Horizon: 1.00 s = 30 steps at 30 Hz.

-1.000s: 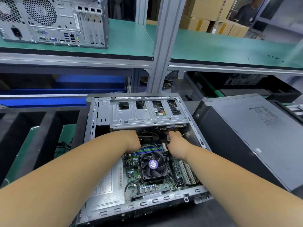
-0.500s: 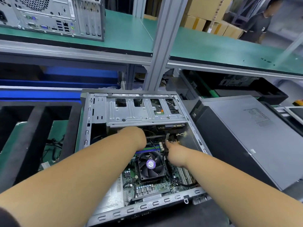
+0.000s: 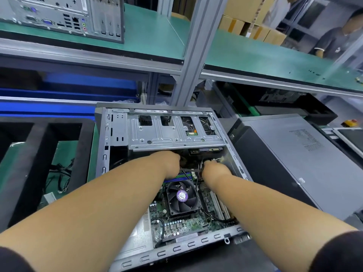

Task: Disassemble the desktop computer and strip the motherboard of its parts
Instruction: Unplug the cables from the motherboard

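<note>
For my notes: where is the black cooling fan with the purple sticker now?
The black cooling fan with the purple sticker sits on the green motherboard, between both forearms, below the hands.

1. Bright, even overhead light; shadows are soft.
2. Wide-angle distortion bends the shelf rail [image 3: 94, 55] and upright post [image 3: 198, 54].
3. Far right background looks blurred and hazy.

Open computer case [image 3: 117, 132] on the dark bench [image 3: 245, 256], closed grey tower [image 3: 306, 167] beside it (touching, apparently).
</note>
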Tool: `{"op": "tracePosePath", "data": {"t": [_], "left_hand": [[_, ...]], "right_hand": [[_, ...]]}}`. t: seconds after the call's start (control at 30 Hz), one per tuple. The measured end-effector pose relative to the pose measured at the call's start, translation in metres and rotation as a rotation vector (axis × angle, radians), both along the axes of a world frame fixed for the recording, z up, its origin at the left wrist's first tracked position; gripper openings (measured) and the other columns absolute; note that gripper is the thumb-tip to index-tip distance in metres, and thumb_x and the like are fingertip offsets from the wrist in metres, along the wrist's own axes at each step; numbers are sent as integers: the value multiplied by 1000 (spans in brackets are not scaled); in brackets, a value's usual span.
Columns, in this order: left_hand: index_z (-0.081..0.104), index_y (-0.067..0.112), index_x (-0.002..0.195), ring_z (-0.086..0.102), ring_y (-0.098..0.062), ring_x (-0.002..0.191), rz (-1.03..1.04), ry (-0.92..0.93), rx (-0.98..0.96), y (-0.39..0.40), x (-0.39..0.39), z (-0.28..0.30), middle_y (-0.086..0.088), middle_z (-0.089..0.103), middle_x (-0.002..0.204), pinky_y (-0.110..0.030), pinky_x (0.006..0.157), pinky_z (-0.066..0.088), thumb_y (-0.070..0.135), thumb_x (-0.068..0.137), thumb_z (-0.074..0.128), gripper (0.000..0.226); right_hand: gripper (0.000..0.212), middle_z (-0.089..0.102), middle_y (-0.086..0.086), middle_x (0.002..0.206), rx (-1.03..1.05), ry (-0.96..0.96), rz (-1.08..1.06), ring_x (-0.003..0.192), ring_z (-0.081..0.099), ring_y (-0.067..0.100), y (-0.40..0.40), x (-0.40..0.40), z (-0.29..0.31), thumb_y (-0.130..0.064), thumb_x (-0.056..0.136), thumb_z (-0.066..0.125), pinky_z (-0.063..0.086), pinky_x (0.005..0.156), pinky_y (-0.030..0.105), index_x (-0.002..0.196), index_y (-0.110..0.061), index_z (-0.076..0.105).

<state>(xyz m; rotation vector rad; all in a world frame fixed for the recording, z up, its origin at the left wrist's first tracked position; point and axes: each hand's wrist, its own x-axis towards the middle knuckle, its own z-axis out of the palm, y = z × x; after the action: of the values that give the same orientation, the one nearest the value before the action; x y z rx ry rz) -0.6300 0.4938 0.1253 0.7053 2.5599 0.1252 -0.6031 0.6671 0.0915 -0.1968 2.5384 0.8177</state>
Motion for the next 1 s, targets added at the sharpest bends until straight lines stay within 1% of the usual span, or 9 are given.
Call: {"op": "tracePosePath", "data": {"t": [0.1, 0.17, 0.37, 0.43, 0.57, 0.73, 0.8, 0.9, 1.0], "left_hand": [[54, 11, 128, 55, -25, 112, -44, -16, -92, -1, -1, 1, -7, 59, 126, -34, 91, 45, 20, 98, 44, 32], [58, 10, 124, 56, -24, 103, -44, -23, -111, -2, -3, 0, -8, 61, 122, -35, 92, 47, 19, 98, 45, 30], [59, 8, 124, 45, -20, 87, -19, -50, -144, -1, -9, -2, -4, 51, 99, -30, 78, 40, 21, 99, 44, 32], [59, 7, 125, 45, -21, 88, -30, -59, -166, 0, -8, -2, -5, 53, 102, -31, 79, 41, 20, 99, 44, 32], [55, 7, 129, 54, -26, 102, -35, -59, -189, -1, -6, 2, -10, 58, 128, -34, 92, 44, 23, 102, 40, 35], [52, 6, 133, 52, -28, 120, -28, -91, -172, -5, -5, 6, -12, 53, 135, -35, 99, 40, 29, 102, 42, 40], [53, 6, 133, 52, -27, 120, -18, -102, -163, -5, -6, 7, -12, 53, 135, -35, 99, 40, 30, 101, 43, 41], [54, 6, 132, 52, -23, 106, 3, -120, -143, -5, -6, 7, -11, 54, 135, -35, 98, 41, 31, 101, 44, 41], [53, 6, 133, 52, -24, 111, 15, -137, -128, -5, -7, 7, -11, 53, 135, -35, 98, 40, 32, 100, 46, 43]], "right_hand": [[35, 59, 13, 126, -10, 2, 11, 114, 59, 33, 2, -8, -8, 4, 93, 45, 50, 79, 40, 123, -3, 62], [33, 63, 12, 122, 4, 14, 34, 110, 61, 32, 2, -11, -13, 4, 92, 47, 48, 73, 38, 119, -4, 63], [33, 65, 10, 114, 53, 80, 125, 104, 63, 30, 6, -9, -16, 6, 88, 49, 43, 67, 36, 111, -7, 68], [33, 64, 11, 115, 26, 94, 105, 105, 63, 30, 7, -8, -16, 7, 88, 48, 43, 67, 36, 111, -6, 68], [36, 60, 15, 121, 5, 123, 71, 109, 61, 33, 9, -6, -18, 9, 87, 48, 50, 74, 38, 117, -2, 65], [38, 58, 18, 126, 42, 107, 81, 110, 61, 33, 6, -5, -17, 10, 88, 48, 49, 67, 38, 121, -1, 63], [36, 60, 15, 123, 65, 89, 104, 108, 62, 31, 5, -5, -16, 9, 88, 49, 45, 63, 37, 117, -3, 65], [35, 62, 14, 119, 59, 81, 86, 104, 64, 31, 6, -5, -16, 10, 87, 50, 44, 59, 38, 113, -3, 67], [35, 62, 15, 120, -29, 122, -12, 105, 64, 33, 8, -8, -16, 11, 87, 48, 45, 59, 40, 116, -1, 64]]}}
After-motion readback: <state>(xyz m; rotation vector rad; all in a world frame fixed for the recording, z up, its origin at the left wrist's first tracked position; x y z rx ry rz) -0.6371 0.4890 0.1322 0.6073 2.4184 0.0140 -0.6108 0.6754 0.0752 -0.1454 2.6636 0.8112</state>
